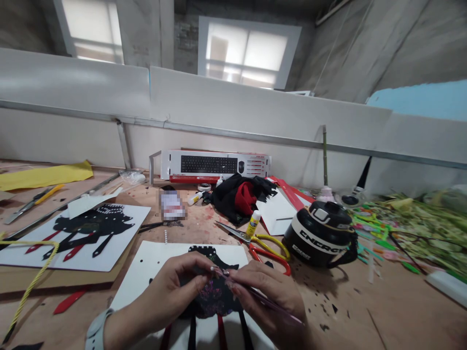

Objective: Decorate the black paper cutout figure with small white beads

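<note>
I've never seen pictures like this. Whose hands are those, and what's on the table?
These are one person's bare left hand and right hand, seen by a camera worn on their head, looking forward and down. The right hand holds a slim purple stick. What the left hand holds, if anything, is unclear. Below lies a black, sparkly cut-out on a flat white sheet. Nearby on the brown table are yellow-and-orange-handled scissors, a yellow-and-white glue stick and a round, black-and-white container.

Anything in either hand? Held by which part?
Right hand: slim pinkish tool, held near its front end. Left hand: cannot tell if it holds anything.
</note>
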